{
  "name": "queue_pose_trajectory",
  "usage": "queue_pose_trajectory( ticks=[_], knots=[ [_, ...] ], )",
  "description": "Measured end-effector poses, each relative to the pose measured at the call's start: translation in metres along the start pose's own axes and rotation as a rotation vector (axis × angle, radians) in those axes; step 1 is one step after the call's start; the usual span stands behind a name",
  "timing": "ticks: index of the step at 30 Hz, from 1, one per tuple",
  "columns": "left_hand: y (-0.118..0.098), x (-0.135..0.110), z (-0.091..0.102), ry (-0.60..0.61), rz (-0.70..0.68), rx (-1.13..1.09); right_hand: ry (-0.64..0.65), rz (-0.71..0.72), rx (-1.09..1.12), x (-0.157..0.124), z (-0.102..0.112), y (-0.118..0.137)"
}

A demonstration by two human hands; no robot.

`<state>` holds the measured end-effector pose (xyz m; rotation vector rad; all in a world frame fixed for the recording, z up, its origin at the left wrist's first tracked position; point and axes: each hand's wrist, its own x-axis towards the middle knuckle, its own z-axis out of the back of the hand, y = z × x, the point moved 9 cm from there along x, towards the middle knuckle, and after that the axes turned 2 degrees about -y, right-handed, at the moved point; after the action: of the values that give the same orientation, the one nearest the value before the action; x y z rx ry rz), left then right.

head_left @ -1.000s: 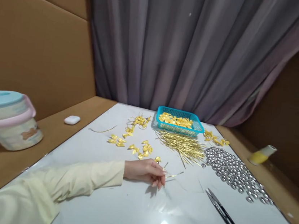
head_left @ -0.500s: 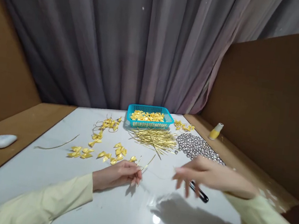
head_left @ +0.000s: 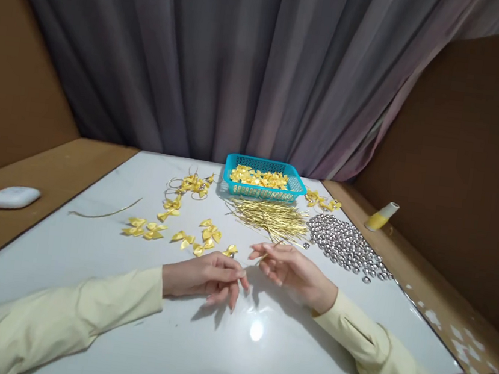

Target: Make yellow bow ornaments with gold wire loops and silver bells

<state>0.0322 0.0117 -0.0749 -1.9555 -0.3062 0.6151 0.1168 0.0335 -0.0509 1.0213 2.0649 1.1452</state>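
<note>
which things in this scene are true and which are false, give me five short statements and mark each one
1. The turquoise perforated plastic basket holds shiny yellow ribbon bows. True.
2. The small round silver pieces lie left of the basket. False: they lie to its right, nearer the camera.
3. A loose pile of thin gold strands lies in front of the basket. True.
4. The bare right hand rests on the silver pieces. False: it is beside the bare left hand, with a gap between them.
5. The smooth white rounded case lies on the brown surface left of the glossy white table. True.
</note>
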Motion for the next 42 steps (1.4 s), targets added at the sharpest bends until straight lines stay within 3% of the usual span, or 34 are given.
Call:
queue_pose_trajectory(
  ticks=[6,12,25,35,42],
  knots=[
    [0.002,0.002,0.000,0.043,0.016,-0.026,0.056,-0.036,0.127,-0.004,0.003,-0.008],
    [-0.012,0.003,0.005,-0.019,-0.101,-0.136,0.225,-0.076,0.109,-0.009,-0.008,-0.015],
    [-0.004,0.003,0.011,-0.046,-0.075,-0.162,0.299,-0.146,0.039,-0.007,-0.008,-0.034],
    [-0.009,0.004,0.015,-0.101,-0.141,-0.108,0.150,-0.048,0.061,-0.001,0.005,-0.024],
    [-0.001,0.005,0.006,-0.057,-0.037,-0.082,0.231,-0.102,0.012,-0.007,-0.008,-0.026]
  ],
)
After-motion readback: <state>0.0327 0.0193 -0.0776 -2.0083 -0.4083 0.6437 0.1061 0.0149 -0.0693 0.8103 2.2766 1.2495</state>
